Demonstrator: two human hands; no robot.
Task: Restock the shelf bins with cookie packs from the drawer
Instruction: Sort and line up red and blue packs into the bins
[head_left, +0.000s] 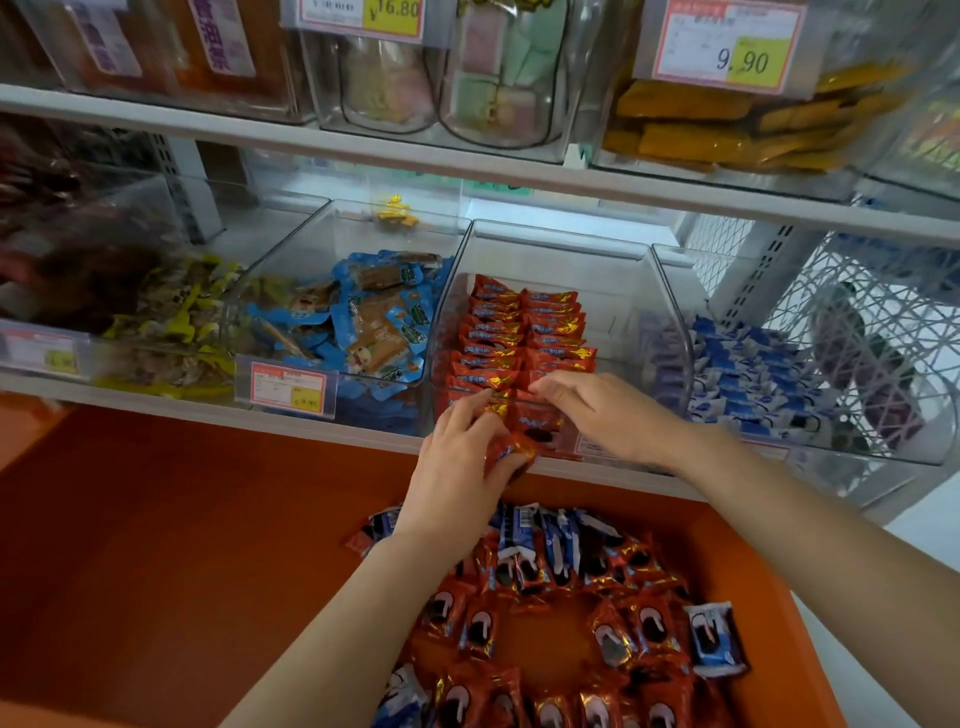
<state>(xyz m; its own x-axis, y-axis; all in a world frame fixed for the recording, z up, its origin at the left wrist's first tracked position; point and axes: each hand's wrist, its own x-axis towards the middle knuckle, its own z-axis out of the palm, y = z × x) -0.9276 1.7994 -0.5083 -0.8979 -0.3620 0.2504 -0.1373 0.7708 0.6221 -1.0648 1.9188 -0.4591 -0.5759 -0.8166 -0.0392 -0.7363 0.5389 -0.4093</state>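
Observation:
Red cookie packs (524, 332) stand in two tidy rows inside a clear shelf bin (631, 291). My left hand (460, 467) is at the bin's front wall and grips a red cookie pack (511, 449) between thumb and fingers. My right hand (608, 413) reaches over the front edge, its fingertips pinching the nearest red packs in the row. Below, the orange drawer (753, 551) holds several loose red packs (647, 621) and blue ones (714, 639).
A neighbouring bin to the right holds blue-white packs (748, 379); one to the left holds blue snack bags (374, 322), and further left yellow ones (171, 317). An upper shelf (363, 150) with more bins and price tags overhangs. White mesh panel (883, 332) at far right.

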